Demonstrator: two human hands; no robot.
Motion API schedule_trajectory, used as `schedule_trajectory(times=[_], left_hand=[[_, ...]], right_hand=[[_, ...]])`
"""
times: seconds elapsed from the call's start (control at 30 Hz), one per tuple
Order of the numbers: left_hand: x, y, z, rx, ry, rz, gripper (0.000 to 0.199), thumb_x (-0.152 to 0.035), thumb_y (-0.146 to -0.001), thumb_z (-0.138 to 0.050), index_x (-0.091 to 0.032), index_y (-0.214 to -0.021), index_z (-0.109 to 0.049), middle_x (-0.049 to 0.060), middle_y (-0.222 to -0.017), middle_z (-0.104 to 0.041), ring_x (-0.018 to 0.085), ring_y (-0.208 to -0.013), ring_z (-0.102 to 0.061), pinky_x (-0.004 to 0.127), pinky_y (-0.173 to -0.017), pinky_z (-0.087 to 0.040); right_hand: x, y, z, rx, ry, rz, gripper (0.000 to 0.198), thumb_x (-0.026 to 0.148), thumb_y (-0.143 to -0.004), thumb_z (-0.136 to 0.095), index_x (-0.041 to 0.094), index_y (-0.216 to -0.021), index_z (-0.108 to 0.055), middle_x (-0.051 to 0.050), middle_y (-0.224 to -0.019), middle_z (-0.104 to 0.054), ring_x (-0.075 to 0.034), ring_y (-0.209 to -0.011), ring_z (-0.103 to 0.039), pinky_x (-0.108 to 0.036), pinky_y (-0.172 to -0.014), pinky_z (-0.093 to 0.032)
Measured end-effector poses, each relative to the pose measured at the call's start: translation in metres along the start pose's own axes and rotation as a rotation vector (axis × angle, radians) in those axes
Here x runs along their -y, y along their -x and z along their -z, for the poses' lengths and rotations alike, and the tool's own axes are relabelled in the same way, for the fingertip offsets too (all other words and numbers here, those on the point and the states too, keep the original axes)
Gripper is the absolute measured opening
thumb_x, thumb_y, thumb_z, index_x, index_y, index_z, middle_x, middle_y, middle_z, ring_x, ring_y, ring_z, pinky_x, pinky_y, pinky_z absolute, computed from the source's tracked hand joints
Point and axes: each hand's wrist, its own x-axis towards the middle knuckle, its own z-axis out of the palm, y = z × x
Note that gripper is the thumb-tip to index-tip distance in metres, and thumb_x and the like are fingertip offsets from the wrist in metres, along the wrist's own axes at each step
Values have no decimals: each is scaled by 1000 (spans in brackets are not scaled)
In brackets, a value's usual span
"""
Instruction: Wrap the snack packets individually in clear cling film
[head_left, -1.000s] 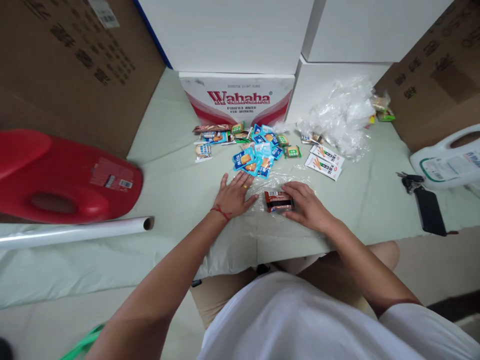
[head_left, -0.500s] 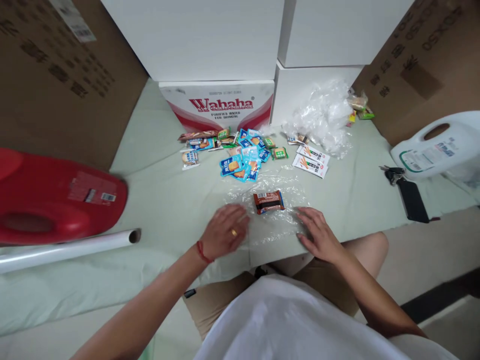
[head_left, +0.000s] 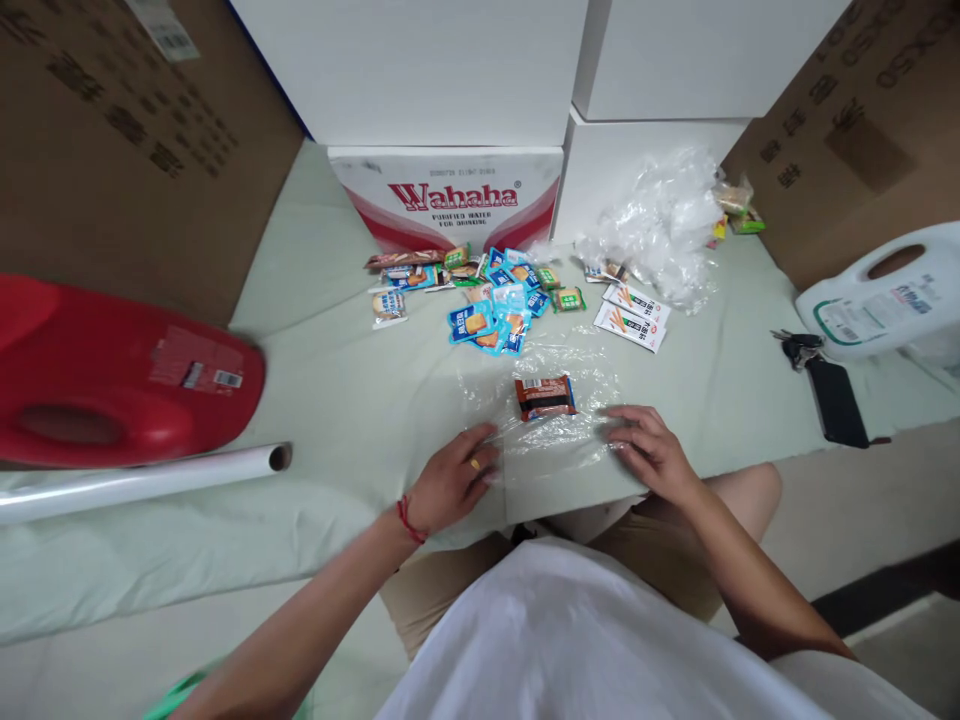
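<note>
A brown wrapped snack (head_left: 545, 397) lies on top of a clear plastic bag (head_left: 559, 450), which is spread flat on the cloth. At the bag's left edge is my left hand (head_left: 454, 478), its fingers apart and curved down, with a gold ring and a red cord at the wrist. My right hand (head_left: 652, 450) rests by the bag's right edge, fingers spread and loosely bent. Neither hand touches the snack. Beyond the bag sits a pile of blue snack packets (head_left: 495, 315), with two white snack packets (head_left: 632, 317) to its right.
A Wahaha carton (head_left: 450, 200) stands behind the snacks. Crumpled clear bags (head_left: 656, 235) are heaped at the back right. On the right lie a white jug (head_left: 885, 290), keys (head_left: 796, 347) and a black phone (head_left: 838, 402). A red jug (head_left: 112, 370) and a white tube (head_left: 150, 483) lie left.
My left hand has moved slightly down and its fingers have spread a little more. My right hand has shifted slightly outward. The view has moved a little; the snack stays on the bag.
</note>
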Motion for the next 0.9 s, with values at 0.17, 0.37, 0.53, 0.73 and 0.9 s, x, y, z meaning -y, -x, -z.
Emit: schedule_trajectory(times=[0.17,0.37,0.53,0.73,0.9], left_hand=[[-6,-17,10,-84,232,169,22,-30,-105,-48,-22,-103,-69,9,-111,-77,18,-100,-74,32,-89,-61],[2,-42,8,-255,519,532,37,-53,-98,-57,-21,-82,-66,3,-76,-72,16,-69,-67,28,-67,-55],[6,-58,-1,-389,790,855,42,-61,-87,-65,-22,-73,-59,2,-71,-71,18,-62,-69,28,-60,-55],[5,-66,4,-355,639,987,40,-55,-86,-66,-22,-65,-57,0,-59,-65,14,-50,-59,25,-52,-46],[13,-66,17,-274,820,978,41,-56,-72,-78,-21,-65,-59,0,-56,-63,13,-49,-57,25,-49,-41]], right_hand=[[4,-42,21,15,-219,-63,22,46,-100,-66,28,-102,-78,-8,-103,-74,-24,-99,-70,-43,-91,-56],[-7,-97,26,70,-354,-266,42,61,-88,-74,20,-93,-77,-3,-82,-69,-16,-72,-59,-29,-68,-45],[-22,-125,11,115,-385,-457,55,71,-80,-74,17,-84,-70,3,-65,-57,-11,-57,-42,-25,-56,-32],[-38,-135,2,91,-62,-501,48,66,-81,-68,19,-72,-64,2,-62,-51,-13,-60,-41,-27,-58,-31],[-42,-133,2,121,48,-490,41,59,-84,-64,20,-71,-61,2,-62,-53,-14,-61,-43,-28,-61,-32]])
